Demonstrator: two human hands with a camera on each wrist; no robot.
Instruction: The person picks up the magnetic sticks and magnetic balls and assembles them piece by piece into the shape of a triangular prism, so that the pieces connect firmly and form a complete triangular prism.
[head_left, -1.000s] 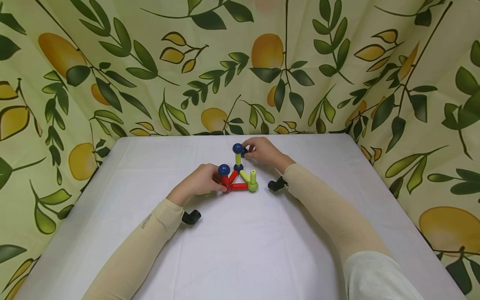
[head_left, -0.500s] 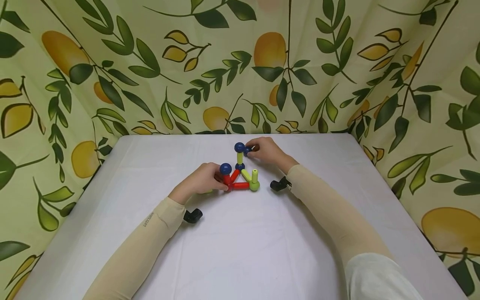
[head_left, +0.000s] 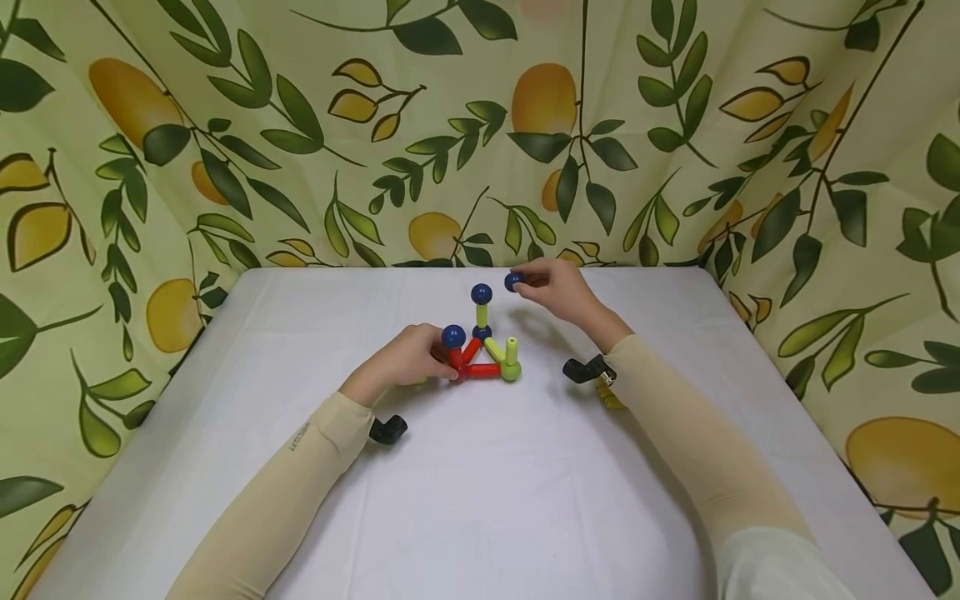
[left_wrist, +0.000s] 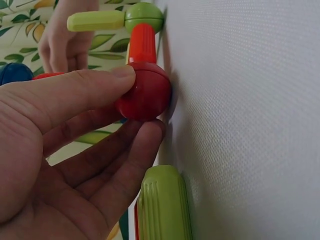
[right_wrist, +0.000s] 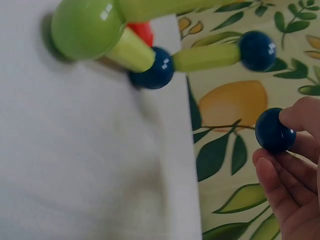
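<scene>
A triangle of magnetic rods and balls sits on the white table. At its near left corner my left hand [head_left: 408, 358] pinches a red ball [left_wrist: 145, 95] between thumb and fingers. Above that corner, a blue ball [head_left: 453, 336] tops a red upright rod. The far corner carries a yellow-green upright rod [head_left: 482, 316] capped by another blue ball [head_left: 482, 293]. On the right corner's light green ball [head_left: 511, 371] stands a bare upright rod [head_left: 512, 348]. My right hand [head_left: 562, 292] holds a loose blue ball [right_wrist: 274, 131] in the air, apart from the structure, to its far right.
A light green ribbed rod [left_wrist: 164, 205] lies on the table by my left hand. Yellow pieces [head_left: 611, 394] show partly from behind my right forearm. A leaf-and-fruit patterned curtain [head_left: 450, 150] stands along the table's far edge.
My right hand has lifted and moved right, taking the loose blue ball away from beside the far upright. The left hand keeps its pinch on the red ball.
</scene>
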